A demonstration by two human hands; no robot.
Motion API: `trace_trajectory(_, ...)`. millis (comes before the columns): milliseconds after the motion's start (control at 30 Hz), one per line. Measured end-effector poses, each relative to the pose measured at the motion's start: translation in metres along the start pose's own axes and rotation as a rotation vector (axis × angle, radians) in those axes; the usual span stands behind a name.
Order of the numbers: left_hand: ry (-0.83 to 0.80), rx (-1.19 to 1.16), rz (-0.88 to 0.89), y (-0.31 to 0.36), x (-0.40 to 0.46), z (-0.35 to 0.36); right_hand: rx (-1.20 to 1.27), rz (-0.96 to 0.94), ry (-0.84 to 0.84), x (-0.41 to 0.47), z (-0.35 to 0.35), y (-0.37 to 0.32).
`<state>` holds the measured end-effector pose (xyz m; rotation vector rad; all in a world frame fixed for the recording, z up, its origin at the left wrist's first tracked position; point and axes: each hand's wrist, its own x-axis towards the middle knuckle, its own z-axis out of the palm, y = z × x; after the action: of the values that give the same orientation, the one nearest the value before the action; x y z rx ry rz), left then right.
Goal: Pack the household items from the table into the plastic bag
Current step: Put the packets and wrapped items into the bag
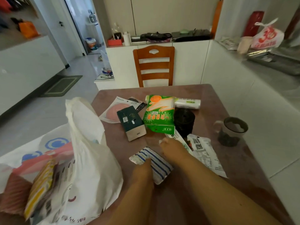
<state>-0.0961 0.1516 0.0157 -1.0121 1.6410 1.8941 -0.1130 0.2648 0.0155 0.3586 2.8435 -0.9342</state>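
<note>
Left hand (143, 169) pinches the near edge of the blue-striped cloth packet (152, 164) lying on the table (186, 200), right hand (172, 147) curled at its far corner, grip unclear, while the white plastic bag (90, 151) stands open just left.

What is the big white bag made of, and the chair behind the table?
The white bag looks like thin plastic: it crumples, shines a little, and lets colours show through. The chair looks like varnished wood, orange-brown with a slight gloss, though grain is too blurred to confirm.
</note>
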Motion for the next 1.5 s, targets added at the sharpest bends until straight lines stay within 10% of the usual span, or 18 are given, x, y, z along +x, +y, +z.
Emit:
trace_trajectory(300,-0.078,0.037,0.042,0.017,0.005,-0.001,-0.479,-0.139,0.442,0.072,-0.001,0.019)
trace_trajectory(467,-0.120,-0.032,0.003,0.018,0.024,-0.008,-0.090,-0.264,0.645,0.071,-0.019,0.006)
trace_trajectory(733,-0.432,-0.341,-0.078,0.019,0.030,-0.017,0.475,-0.356,0.158,-0.024,-0.022,0.028)
trace_trajectory(967,-0.534,0.043,-0.115,0.017,0.003,-0.021,0.692,-0.171,-0.112,-0.069,-0.009,0.044)
trace_trajectory(1133,-0.369,0.196,-0.012,-0.010,0.008,-0.029,0.327,0.287,0.576,-0.050,-0.022,0.082)
trace_trajectory(1267,-0.344,0.154,0.079,-0.026,0.005,-0.045,0.190,0.735,0.325,-0.026,-0.021,0.117)
trace_trajectory(1500,-0.321,0.116,0.134,-0.037,-0.004,-0.058,0.429,0.662,0.465,-0.034,-0.038,0.108)
